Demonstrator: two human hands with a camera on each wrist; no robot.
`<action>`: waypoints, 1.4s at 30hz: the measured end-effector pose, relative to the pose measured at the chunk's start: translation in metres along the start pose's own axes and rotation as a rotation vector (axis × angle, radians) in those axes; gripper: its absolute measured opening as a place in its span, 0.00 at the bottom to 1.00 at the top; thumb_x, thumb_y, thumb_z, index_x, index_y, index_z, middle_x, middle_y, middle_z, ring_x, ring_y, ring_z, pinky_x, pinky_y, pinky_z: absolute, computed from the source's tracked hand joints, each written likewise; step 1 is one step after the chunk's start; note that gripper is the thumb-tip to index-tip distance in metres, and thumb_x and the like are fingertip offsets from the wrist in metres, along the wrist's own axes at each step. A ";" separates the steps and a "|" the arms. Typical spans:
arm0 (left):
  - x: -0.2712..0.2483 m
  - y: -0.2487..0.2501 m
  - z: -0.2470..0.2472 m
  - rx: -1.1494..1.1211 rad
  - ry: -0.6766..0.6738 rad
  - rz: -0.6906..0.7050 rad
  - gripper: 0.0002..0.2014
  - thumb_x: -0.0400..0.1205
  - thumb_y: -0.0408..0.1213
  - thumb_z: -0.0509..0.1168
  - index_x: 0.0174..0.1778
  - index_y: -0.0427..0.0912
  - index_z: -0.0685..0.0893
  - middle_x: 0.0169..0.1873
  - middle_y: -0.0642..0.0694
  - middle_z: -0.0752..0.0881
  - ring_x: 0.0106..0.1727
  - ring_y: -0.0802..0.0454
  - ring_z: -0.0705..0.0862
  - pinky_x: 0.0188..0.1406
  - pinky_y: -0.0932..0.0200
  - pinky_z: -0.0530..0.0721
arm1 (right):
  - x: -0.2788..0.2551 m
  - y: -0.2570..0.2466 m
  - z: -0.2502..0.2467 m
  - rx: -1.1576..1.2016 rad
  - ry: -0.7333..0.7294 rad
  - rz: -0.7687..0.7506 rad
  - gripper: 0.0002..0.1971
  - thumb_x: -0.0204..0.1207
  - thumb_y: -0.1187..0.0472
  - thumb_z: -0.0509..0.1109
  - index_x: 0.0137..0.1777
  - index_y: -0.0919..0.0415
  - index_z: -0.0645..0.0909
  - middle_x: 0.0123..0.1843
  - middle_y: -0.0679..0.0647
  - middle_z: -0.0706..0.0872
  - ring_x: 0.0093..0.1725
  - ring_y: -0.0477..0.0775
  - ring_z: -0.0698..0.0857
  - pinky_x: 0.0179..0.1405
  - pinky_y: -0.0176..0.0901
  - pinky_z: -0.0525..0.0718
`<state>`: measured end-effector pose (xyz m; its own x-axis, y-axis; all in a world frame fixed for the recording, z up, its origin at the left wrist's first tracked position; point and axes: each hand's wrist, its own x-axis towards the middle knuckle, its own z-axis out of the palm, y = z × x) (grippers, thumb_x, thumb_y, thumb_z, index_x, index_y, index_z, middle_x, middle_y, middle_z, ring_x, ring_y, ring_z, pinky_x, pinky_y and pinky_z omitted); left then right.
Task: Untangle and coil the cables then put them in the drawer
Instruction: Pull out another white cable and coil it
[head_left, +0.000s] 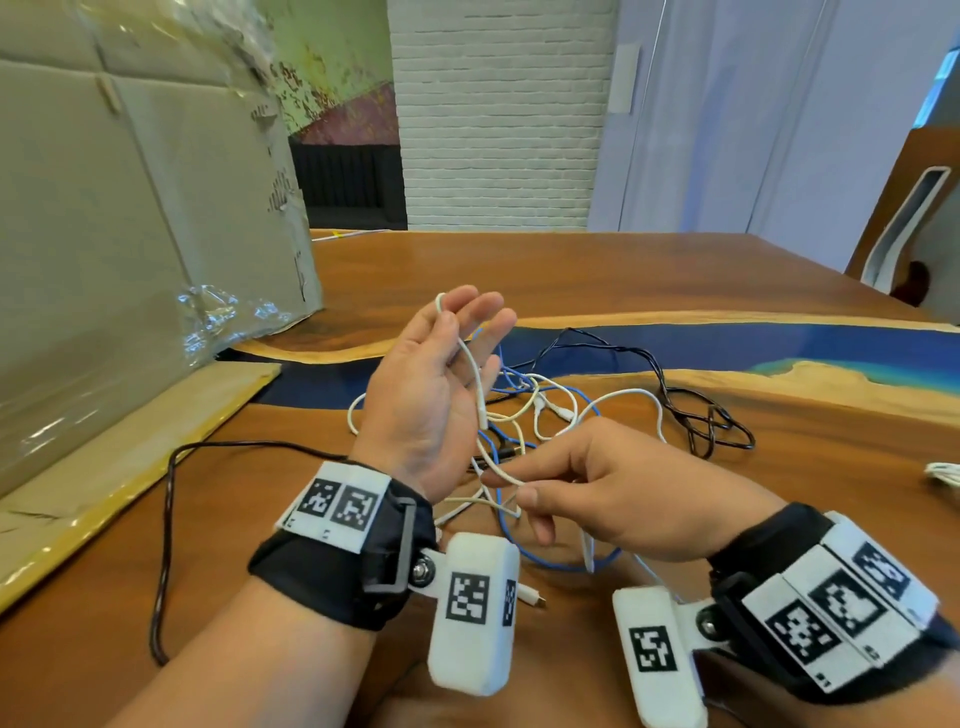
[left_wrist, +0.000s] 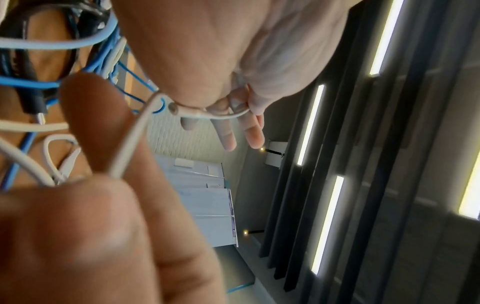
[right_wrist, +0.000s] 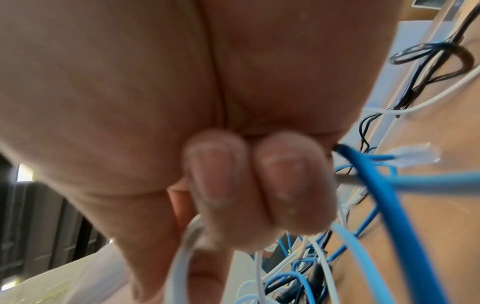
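Observation:
My left hand (head_left: 467, 309) is raised palm up with its fingers straight. A white cable (head_left: 470, 364) hooks over the thumb, which pins it against the index finger; its plug end hangs below the palm. My right hand (head_left: 519, 491) pinches the same white cable (left_wrist: 130, 148) lower down between thumb and forefinger. In the right wrist view two curled fingers (right_wrist: 215, 185) fill the picture. Behind both hands a tangle of white, blue and black cables (head_left: 540, 405) lies on the wooden table (head_left: 623, 270). No drawer is in view.
A big cardboard box (head_left: 130, 234) stands at the left on a flattened sheet. A dark cable (head_left: 166, 519) trails past my left wrist. A black cable (head_left: 696, 410) loops to the right, and a white bundle (head_left: 943, 475) lies at the right edge.

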<state>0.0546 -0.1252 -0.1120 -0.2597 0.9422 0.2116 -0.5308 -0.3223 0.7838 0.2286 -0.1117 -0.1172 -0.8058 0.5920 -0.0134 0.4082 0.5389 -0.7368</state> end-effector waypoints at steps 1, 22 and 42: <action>0.002 -0.001 -0.001 0.072 0.006 0.028 0.14 0.94 0.35 0.51 0.60 0.45 0.83 0.52 0.49 0.93 0.63 0.52 0.91 0.73 0.48 0.75 | -0.001 -0.001 0.000 0.023 0.020 -0.014 0.12 0.88 0.57 0.68 0.64 0.47 0.91 0.36 0.52 0.91 0.39 0.43 0.85 0.54 0.49 0.85; -0.013 0.010 -0.002 0.218 -0.386 -0.388 0.17 0.88 0.37 0.56 0.59 0.35 0.90 0.25 0.53 0.56 0.23 0.58 0.50 0.18 0.65 0.52 | 0.001 0.026 -0.026 0.644 0.650 0.044 0.05 0.81 0.62 0.74 0.46 0.61 0.91 0.26 0.56 0.72 0.19 0.47 0.60 0.17 0.32 0.58; -0.012 -0.014 0.002 0.689 -0.349 -0.169 0.15 0.90 0.25 0.59 0.65 0.41 0.86 0.42 0.47 0.90 0.37 0.48 0.84 0.42 0.57 0.84 | -0.005 0.019 -0.023 0.483 0.425 0.002 0.04 0.76 0.63 0.77 0.41 0.62 0.90 0.23 0.54 0.75 0.19 0.44 0.65 0.18 0.34 0.60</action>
<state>0.0662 -0.1317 -0.1241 0.1083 0.9844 0.1387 0.1079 -0.1503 0.9827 0.2501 -0.0902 -0.1153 -0.5244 0.8319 0.1813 0.0906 0.2662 -0.9596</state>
